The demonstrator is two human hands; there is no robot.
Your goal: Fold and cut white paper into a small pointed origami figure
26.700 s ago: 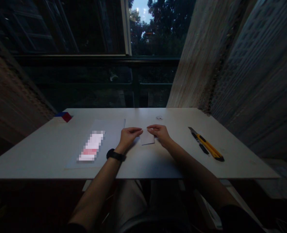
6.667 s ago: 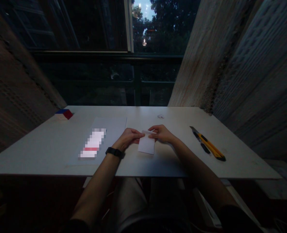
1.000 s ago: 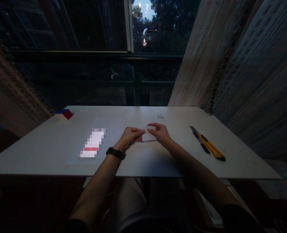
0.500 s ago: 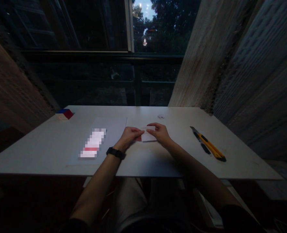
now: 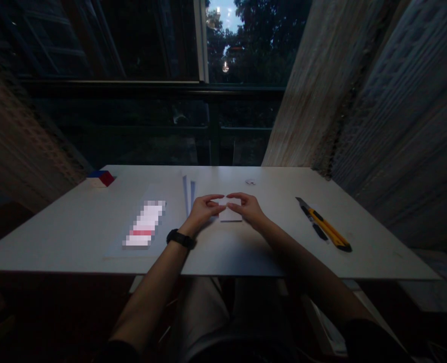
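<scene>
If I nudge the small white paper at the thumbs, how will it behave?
The small white paper is probably light, as its near edge looks thin. It may be fairly stiff for paper: that edge runs straight, with no visible sag. Being flat-faced, it would likely slide or bend rather than roll.

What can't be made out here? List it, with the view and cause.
All in the head view:
Paper: partly hidden by the fingers.
Patch: pixelation hides its content.
Far item: too small to identify.
Right sleeve: cut off by the bottom edge.
</scene>
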